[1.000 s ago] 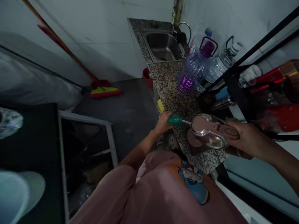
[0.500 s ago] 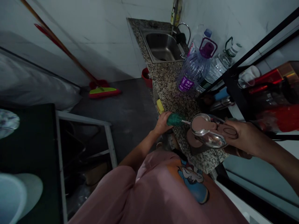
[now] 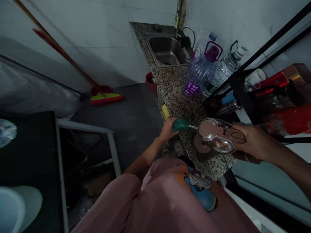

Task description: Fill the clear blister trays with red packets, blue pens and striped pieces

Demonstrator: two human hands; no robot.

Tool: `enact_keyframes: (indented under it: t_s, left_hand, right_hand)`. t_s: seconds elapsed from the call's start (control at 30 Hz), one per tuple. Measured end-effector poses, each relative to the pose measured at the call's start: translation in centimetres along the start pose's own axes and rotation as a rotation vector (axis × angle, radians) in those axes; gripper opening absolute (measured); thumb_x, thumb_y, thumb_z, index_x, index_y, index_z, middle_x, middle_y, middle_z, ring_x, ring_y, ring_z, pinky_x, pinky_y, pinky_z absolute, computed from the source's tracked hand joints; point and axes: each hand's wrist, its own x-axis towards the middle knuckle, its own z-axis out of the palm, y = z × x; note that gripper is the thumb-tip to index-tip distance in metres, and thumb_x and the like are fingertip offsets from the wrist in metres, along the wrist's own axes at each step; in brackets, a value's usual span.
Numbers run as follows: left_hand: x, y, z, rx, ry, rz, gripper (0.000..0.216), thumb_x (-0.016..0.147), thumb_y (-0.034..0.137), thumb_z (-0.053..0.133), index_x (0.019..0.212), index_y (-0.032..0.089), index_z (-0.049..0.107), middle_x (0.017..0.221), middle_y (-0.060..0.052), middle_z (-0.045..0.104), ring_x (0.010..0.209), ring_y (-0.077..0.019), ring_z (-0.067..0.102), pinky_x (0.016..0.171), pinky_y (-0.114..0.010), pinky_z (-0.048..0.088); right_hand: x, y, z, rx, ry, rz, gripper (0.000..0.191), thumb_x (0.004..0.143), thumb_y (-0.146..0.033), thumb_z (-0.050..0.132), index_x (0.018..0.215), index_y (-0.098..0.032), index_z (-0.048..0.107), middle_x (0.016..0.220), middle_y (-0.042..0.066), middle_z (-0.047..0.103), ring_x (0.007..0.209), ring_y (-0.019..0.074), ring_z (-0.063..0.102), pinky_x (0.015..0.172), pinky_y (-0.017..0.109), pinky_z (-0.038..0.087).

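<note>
My left hand [image 3: 168, 128] is wrapped round a green translucent bottle [image 3: 181, 125], held tilted over the counter's front edge. In my right hand [image 3: 251, 142] is the handle of an electric kettle [image 3: 216, 136] with a shiny clear body and a pinkish-brown lid. The kettle is tipped to the left, and a thin stream of water [image 3: 193, 127] runs from it towards the bottle. The bottle's mouth is hard to make out. Beneath the kettle a round pinkish-brown kettle base [image 3: 201, 144] lies on the granite counter [image 3: 167, 79].
A purple-capped water jug [image 3: 200, 72] and other large bottles [image 3: 227, 68] stand behind the hands. Beyond is a steel sink [image 3: 167, 50]. A black rack [image 3: 243, 87] borders the right. At left are a broom [image 3: 107, 98] and a dark table [image 3: 29, 149] with a white bowl [image 3: 11, 207].
The view has shifted slightly, so the surroundings sit a little lower and further left. Both hands keep their holds, and water still runs from the kettle.
</note>
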Motion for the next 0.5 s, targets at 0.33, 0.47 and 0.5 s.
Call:
enact_keyframes:
  t_s: [0.33,0.47,0.5]
  left_hand:
    - [0.5,-0.3,-0.1,-0.033,0.056,-0.036,0.077,0.062,0.031,0.081,0.129,0.017,0.046,0.124,-0.016,0.059,0.121,-0.0334,0.056,0.1,-0.049,0.046]
    - [1.0,-0.5,-0.2,-0.06,0.107,-0.062,0.08,0.062,0.035,0.083,0.13,0.017,0.045,0.124,-0.016,0.059,0.12,-0.032,0.057,0.099,-0.047,0.048]
    - [1.2,-0.5,-0.3,-0.076,0.125,-0.064,0.08,0.063,0.035,0.083,0.131,0.017,0.044,0.123,-0.016,0.059,0.119,-0.0313,0.058,0.098,-0.046,0.048]
  right_hand:
    - [-1.1,1.5,1.4,0.13,0.014,-0.006,0.018,0.074,-0.032,0.062,0.089,-0.021,0.065,0.073,0.001,0.07,0.066,0.0171,0.067,0.054,0.022,0.048]
    - [-2.0,3.5,4.2,0.151,0.169,-0.009,0.019,0.072,-0.031,0.062,0.087,-0.021,0.063,0.078,0.003,0.069,0.071,0.0186,0.065,0.058,0.024,0.048]
    - [-2.2,4.0,5.3,0.174,0.194,0.005,0.019,0.071,-0.03,0.062,0.087,-0.021,0.063,0.077,0.002,0.068,0.07,0.0183,0.064,0.058,0.024,0.047]
